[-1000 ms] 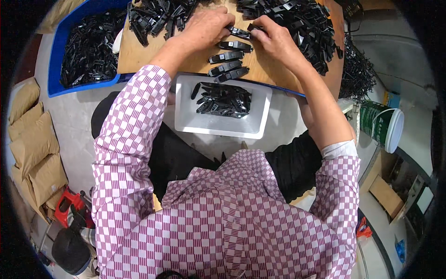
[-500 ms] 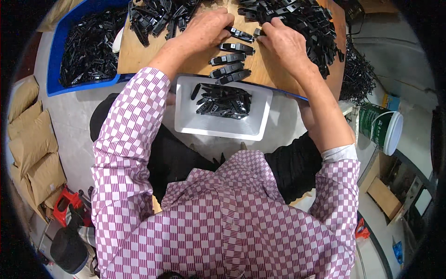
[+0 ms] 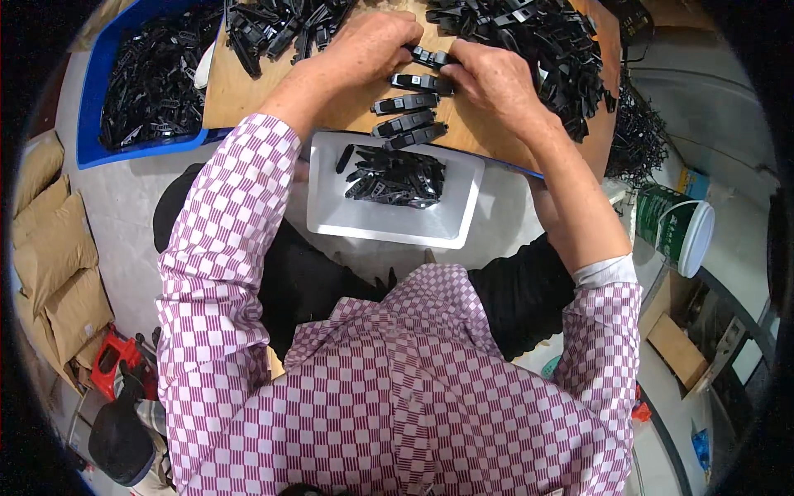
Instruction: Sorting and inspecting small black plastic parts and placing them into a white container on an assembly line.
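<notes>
A long black plastic part [image 3: 431,57] lies across the gap between my hands at the far side of the wooden board [image 3: 343,112]. The fingers of my left hand [image 3: 374,48] close on its left end. My right hand [image 3: 495,77] pinches at its right end, with thumb and forefinger together; the fingertips are partly hidden. Below it, several similar black plastic parts [image 3: 404,103] form a column running down to the near edge of the board. The lowest ones jut over a white plastic bin [image 3: 463,211], which holds a pile of black parts [image 3: 395,178].
Loose black parts heap up on the board at the left [image 3: 285,29] and the right [image 3: 554,58]. A blue crate [image 3: 89,124] full of black parts stands to the left. Brown packages [image 3: 62,256] are stacked further left, and a green bucket [image 3: 666,223] lies at the right.
My right hand has moved left and brought its fingers against the right end of the topmost part. My left hand stays at the other end.
</notes>
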Available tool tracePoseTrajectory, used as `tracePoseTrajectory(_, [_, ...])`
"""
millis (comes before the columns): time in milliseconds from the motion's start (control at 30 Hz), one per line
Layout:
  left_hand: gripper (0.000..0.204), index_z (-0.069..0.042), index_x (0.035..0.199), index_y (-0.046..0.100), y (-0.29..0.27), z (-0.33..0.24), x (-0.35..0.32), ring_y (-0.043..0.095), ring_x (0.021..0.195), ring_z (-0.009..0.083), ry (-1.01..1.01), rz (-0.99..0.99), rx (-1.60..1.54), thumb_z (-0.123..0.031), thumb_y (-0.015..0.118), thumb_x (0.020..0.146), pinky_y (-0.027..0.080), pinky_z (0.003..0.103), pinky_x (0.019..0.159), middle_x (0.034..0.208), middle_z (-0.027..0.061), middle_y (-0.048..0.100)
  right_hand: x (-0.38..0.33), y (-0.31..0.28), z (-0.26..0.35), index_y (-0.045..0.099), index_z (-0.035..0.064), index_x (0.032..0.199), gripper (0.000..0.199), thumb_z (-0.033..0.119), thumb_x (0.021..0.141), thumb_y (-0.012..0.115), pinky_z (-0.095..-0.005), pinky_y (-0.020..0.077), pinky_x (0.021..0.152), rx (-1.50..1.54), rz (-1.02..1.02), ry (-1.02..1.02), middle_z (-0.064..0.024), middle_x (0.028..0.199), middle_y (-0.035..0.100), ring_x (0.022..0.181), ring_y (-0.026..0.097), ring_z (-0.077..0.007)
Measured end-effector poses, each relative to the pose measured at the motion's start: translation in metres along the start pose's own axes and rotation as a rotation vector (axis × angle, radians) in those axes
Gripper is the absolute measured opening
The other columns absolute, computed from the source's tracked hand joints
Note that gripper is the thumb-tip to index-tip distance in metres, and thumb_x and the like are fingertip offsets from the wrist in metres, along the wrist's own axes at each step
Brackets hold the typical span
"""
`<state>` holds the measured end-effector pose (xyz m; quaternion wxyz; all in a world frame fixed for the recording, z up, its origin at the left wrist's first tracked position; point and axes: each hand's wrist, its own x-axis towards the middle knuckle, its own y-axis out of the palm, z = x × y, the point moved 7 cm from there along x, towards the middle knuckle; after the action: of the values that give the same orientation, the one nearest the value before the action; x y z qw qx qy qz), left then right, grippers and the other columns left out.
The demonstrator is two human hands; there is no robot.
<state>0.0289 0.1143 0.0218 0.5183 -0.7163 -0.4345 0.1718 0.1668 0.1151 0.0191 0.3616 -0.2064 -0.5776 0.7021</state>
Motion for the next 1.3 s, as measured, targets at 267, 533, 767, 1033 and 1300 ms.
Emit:
tracePoseTrajectory(267, [0.018,-0.002,0.091,0.062,0.02,0.01,-0.006,0.063,0.091,0.0376,0.026,0.006,0.008,-0.009,0.071,0.077,0.051,0.045,0.08,0.093,0.0162,0.064,0.01,0.008,0.006,0.061,0.0059,0.09,0.021,0.026,0.087,0.066,-0.0476,0.0525,0.069,0.071,-0.028,-0.045,-0.0171,0.083,0.066,0.083,0.067,-0.037])
tracePoseTrajectory(533, [0.023,-0.004,0.098,0.062,0.038,-0.043,-0.071,0.063,0.097,0.0386,-0.075,0.221,-0.096,-0.013,0.07,0.079,0.052,0.044,0.085,0.1,0.0187,0.064,-0.052,0.022,0.054,0.06,0.0041,0.093,0.019,0.021,0.087,0.066,-0.0484,0.0511,0.074,0.196,0.266,-0.164,-0.0176,0.088,0.065,0.088,0.064,-0.0385])
tracePoseTrajectory(767, [0.023,-0.004,0.104,0.062,-0.03,0.045,-0.073,0.063,0.094,0.0389,-0.401,-0.304,0.158,-0.019,0.058,0.086,0.051,0.044,0.08,0.098,0.0201,0.064,-0.048,0.013,0.038,0.057,0.0037,0.1,0.018,0.012,0.086,0.064,-0.0462,0.0509,0.073,0.153,0.229,-0.188,-0.0177,0.095,0.062,0.089,0.062,-0.0385])
tracePoseTrajectory(1033, [0.023,-0.007,0.107,0.063,-0.002,0.087,-0.068,0.062,0.094,0.0397,-0.629,-0.058,-0.035,-0.018,0.055,0.088,0.05,0.046,0.082,0.101,0.0181,0.064,0.02,-0.019,-0.013,0.056,0.0083,0.101,0.021,0.01,0.081,0.062,-0.0393,0.054,0.071,-0.357,-0.183,-0.058,-0.0124,0.094,0.057,0.089,0.062,-0.0302])
tracePoseTrajectory(1300, [0.019,-0.01,0.102,0.066,-0.024,0.033,-0.05,0.063,0.095,0.0391,-0.428,-0.147,0.161,-0.006,0.061,0.083,0.052,0.046,0.08,0.098,0.0162,0.064,0.044,0.007,-0.019,0.057,0.0105,0.097,0.017,0.012,0.08,0.062,-0.0338,0.0559,0.065,-0.631,-0.202,-0.176,-0.0076,0.092,0.057,0.083,0.064,-0.0228])
